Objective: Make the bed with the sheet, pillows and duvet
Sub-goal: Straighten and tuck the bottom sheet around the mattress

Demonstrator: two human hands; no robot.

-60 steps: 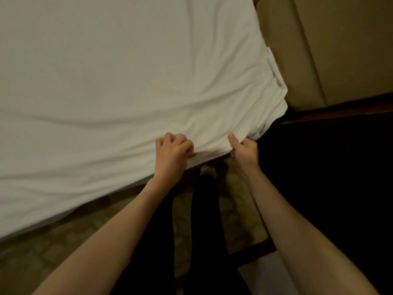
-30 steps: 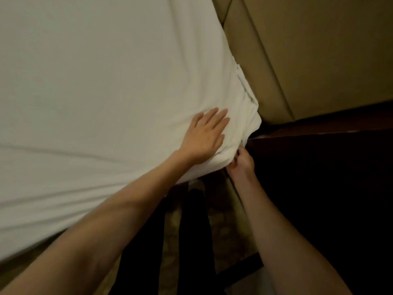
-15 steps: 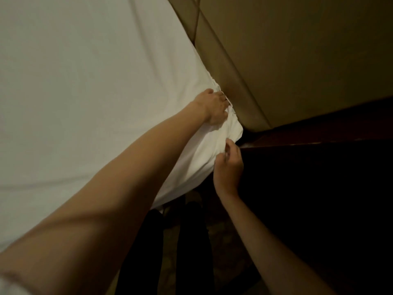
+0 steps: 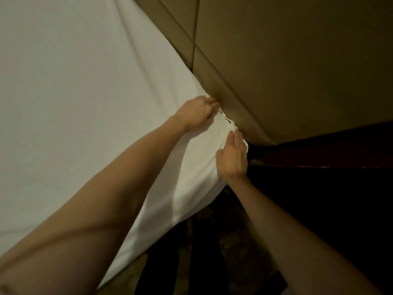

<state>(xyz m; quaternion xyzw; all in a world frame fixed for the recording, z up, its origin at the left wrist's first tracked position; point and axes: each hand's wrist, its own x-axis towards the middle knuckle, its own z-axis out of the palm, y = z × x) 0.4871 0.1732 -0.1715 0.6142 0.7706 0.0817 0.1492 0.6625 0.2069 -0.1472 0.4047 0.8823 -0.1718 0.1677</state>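
Two-handed tuck: sheet (image 4: pixel 74 92) corner against headboard (image 4: pixel 287 60), 1 o'clock. Left hand (image 4: pixel 197 113) curled on bunched edge, apparently stuffing it down; right hand (image 4: pixel 232 156) flat, fingers straight, bracing the side.

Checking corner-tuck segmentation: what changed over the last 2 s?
Left hand and right hand let go of the side edge of the sheet and moved to the corner by the headboard. Left now curls its fingers on the bunched edge there; right went from pinching to lying flat on the corner. Sheet stays spread flat.
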